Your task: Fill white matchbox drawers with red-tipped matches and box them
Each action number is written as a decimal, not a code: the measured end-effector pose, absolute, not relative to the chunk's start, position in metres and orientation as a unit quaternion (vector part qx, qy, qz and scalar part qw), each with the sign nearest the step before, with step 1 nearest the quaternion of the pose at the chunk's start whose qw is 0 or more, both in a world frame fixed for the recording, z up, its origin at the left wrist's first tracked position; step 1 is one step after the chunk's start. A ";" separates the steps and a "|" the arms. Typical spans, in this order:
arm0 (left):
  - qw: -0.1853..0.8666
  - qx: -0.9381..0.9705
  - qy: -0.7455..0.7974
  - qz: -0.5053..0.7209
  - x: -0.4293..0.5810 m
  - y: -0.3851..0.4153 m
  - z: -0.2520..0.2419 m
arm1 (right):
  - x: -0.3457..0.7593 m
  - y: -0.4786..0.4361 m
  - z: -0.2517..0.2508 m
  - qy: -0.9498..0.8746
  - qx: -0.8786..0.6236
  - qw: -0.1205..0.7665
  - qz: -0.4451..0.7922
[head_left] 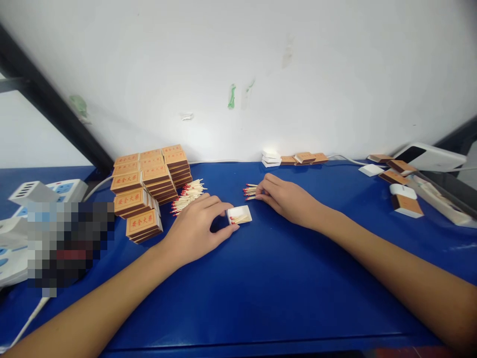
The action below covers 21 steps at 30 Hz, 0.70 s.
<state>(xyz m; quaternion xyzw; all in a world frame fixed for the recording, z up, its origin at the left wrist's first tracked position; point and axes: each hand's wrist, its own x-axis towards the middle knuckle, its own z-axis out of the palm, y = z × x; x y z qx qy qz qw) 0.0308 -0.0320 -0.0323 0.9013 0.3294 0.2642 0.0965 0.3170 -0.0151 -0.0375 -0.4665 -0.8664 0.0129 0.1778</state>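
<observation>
My left hand point(197, 228) rests on the blue table point(261, 288), thumb and fingers pinching the edge of a small white matchbox tray point(240, 214) that holds a few matches. My right hand point(285, 199) lies a little to the right, fingers pressed together on a small bunch of red-tipped matches point(250, 191). A loose heap of matches point(188, 195) lies just beyond my left hand.
Stacks of orange matchboxes point(147, 186) stand at the left. More boxes and white trays point(294, 159) line the wall, with others at the right point(404, 199). White power strips point(48, 191) and cables sit far left. A white device point(432, 158) lies at the right.
</observation>
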 end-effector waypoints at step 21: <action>0.098 0.899 0.336 0.264 0.033 -0.035 -0.032 | 0.320 -0.014 -0.043 -0.855 -0.474 0.210 -0.008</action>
